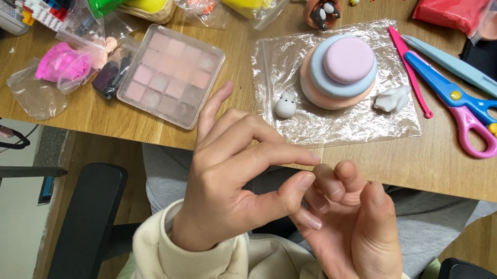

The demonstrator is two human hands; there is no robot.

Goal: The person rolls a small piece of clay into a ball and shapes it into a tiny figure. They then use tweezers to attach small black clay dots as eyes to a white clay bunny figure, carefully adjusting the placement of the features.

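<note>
Wood-grain table [442, 172], matte, front edge straight across mid-frame; both hands sit below that edge, over the lap, w/ free room there between the black chair arms. On the table: crinkly clear plastic sheet [331, 114], glossy. On it a smooth stacked clay cake [341, 72], round discs, peach base, blue mid, pink top. Left of the sheet, a square clear-lidded palette [172, 76] of pink-beige blocks. Right of the sheet, blue-and-pink plastic scissors [467, 104], well apart from the hands. Left hand [225, 186]: thumb and forefinger pinched nearly together, other fingers fanned up; can't tell if anything's in that grip, too small. Right hand [354, 243]: fingers curled in, fingertips touching the left's, nothing visible held. Small white clay bunny [286, 106] on the sheet nr its front edge, just beside the cake, closest piece to the hands. Second white lump [392, 99] right of the cake.
</note>
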